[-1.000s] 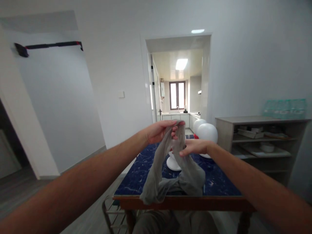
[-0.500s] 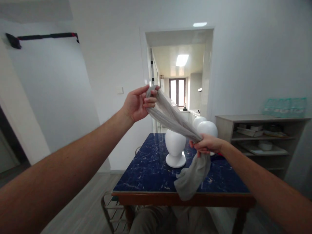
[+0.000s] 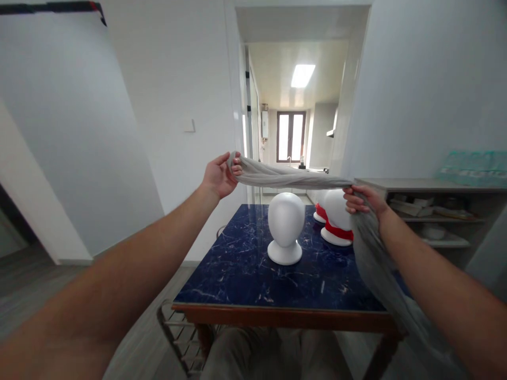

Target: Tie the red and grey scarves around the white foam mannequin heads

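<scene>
A person stands at the near edge of a blue marble-patterned table (image 3: 253,285) with both arms stretched out over it, holding a long grey scarf (image 3: 291,178) up in the air above the white mannequin head (image 3: 285,224) that stands near the middle of the tabletop. The left hand (image 3: 219,175) is up and to the left of that head, fingers curled in and pinching one end of the scarf against the thumb. The right hand (image 3: 362,199) is up and to the right of the head, fingers closed around the cloth farther along. Between the two hands the scarf is gathered into a narrow, taut band whose long axis runs almost level from left to right, dipping slightly toward the right hand, clear above the crown of the mannequin head and not touching it. Past the right hand the rest of the scarf turns downward and hangs along the underside of the right forearm, off toward the table's near right corner, where it blurs out. Behind and to the right of the central head stand two more white heads with red bands (image 3: 336,219), close together. Farther right of those, against the wall, is a grey open shelf unit (image 3: 431,211).
</scene>
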Tool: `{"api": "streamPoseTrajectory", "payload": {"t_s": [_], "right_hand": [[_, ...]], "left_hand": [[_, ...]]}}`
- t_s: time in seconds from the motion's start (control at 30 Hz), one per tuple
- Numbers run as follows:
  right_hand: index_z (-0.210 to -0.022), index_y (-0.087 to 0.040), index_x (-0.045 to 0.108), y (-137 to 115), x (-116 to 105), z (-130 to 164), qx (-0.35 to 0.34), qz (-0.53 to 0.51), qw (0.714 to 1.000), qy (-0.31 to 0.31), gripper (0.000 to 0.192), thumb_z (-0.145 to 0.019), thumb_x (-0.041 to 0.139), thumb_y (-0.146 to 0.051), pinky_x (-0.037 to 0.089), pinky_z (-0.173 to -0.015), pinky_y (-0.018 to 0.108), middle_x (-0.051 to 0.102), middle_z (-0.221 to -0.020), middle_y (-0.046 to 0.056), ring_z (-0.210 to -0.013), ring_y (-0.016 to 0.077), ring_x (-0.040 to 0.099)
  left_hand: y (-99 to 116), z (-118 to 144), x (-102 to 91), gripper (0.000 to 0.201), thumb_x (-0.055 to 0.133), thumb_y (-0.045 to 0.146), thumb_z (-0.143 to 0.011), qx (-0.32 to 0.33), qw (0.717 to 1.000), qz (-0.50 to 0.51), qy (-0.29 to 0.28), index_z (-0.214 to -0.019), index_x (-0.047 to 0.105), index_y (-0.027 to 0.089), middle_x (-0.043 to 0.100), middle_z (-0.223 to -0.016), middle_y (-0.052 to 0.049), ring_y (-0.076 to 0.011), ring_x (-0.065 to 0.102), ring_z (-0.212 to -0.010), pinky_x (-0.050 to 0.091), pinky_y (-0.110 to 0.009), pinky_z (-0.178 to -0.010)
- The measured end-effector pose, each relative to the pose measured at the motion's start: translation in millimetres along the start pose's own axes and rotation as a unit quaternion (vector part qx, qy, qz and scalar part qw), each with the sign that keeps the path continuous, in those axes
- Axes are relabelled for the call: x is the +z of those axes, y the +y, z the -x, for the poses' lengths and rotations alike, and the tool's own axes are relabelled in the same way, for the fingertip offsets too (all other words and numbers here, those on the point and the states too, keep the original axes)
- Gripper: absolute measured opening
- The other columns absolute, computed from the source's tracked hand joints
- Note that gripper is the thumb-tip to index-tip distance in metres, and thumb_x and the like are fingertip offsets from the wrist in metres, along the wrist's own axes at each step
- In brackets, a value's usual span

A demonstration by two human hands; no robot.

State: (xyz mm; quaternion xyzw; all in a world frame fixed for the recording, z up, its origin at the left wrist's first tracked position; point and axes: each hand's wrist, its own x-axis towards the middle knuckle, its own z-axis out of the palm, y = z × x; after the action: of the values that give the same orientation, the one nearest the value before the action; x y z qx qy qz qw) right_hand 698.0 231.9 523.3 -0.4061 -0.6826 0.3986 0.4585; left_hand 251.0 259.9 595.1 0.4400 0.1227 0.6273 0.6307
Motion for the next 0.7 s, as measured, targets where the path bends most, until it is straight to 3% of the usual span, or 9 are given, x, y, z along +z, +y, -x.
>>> {"api": "streamPoseTrajectory", "payload": {"t_s": [0.1,0.2,0.3,0.43,0.57,0.7], "right_hand": [[-0.077,-0.027,0.049,19,21,-23,-0.053,-0.027,0.997,0.048,0.040,-0.090,0.043,-0.064,0.038,-0.057,0.029,0.039,-0.055,-0.012,-0.043,0.0089,0.010],[-0.074,-0.027,0.047,36,34,-55,-0.063,-0.115,0.991,0.034,0.041,-0.087,0.050,-0.066,0.037,-0.054,0.026,0.031,-0.047,-0.012,-0.045,0.0111,0.013],[-0.070,-0.027,0.042,47,41,-87,-0.026,-0.208,0.977,0.041,0.045,-0.082,0.063,-0.065,0.035,-0.049,0.022,0.022,-0.044,-0.013,-0.043,0.0117,0.020],[-0.071,-0.026,0.038,63,50,-113,0.064,-0.274,0.957,0.071,0.047,-0.086,0.066,-0.060,0.029,-0.042,0.019,0.024,-0.045,-0.013,-0.039,0.0096,0.021],[-0.075,-0.025,0.043,94,65,-108,0.129,-0.268,0.952,0.077,0.036,-0.093,0.065,-0.046,0.029,-0.039,0.017,0.035,-0.048,-0.011,-0.038,0.0077,0.024],[-0.080,-0.021,0.050,132,86,-76,0.202,-0.257,0.940,0.103,0.022,-0.101,0.052,-0.027,0.032,-0.039,0.015,0.048,-0.055,-0.007,-0.037,0.0057,0.029]], "left_hand": [[-23,-18,-21.2,0.021,0.052,0.025,-0.101,-0.020,0.999,0.022,0.022,-0.095,0.067,0.012,0.062,-0.067,-0.002,-0.0090,0.056,-0.050,0.048,-0.019,-0.052],[-46,-37,-39.7,0.025,0.049,0.026,-0.104,-0.027,0.996,0.048,0.064,-0.089,0.064,0.013,0.062,-0.067,-0.003,-0.0103,0.059,-0.052,0.049,-0.019,-0.053],[-72,-56,-56.4,0.028,0.049,0.028,-0.105,-0.044,0.988,0.077,0.128,-0.085,0.062,0.014,0.062,-0.065,-0.004,-0.0114,0.058,-0.050,0.049,-0.020,-0.052],[-112,-65,-81.3,0.030,0.051,0.034,-0.106,-0.054,0.968,0.119,0.214,-0.084,0.060,0.016,0.061,-0.061,-0.002,-0.0119,0.055,-0.046,0.048,-0.021,-0.051],[-148,-44,-110.2,0.036,0.043,0.036,-0.109,-0.047,0.956,0.131,0.258,-0.082,0.058,0.017,0.059,-0.060,-0.001,-0.0125,0.055,-0.046,0.049,-0.022,-0.052],[-175,9,-132.6,0.042,0.036,0.041,-0.110,-0.046,0.945,0.133,0.295,-0.085,0.059,0.017,0.058,-0.061,-0.001,-0.0135,0.054,-0.046,0.046,-0.023,-0.049]]}}
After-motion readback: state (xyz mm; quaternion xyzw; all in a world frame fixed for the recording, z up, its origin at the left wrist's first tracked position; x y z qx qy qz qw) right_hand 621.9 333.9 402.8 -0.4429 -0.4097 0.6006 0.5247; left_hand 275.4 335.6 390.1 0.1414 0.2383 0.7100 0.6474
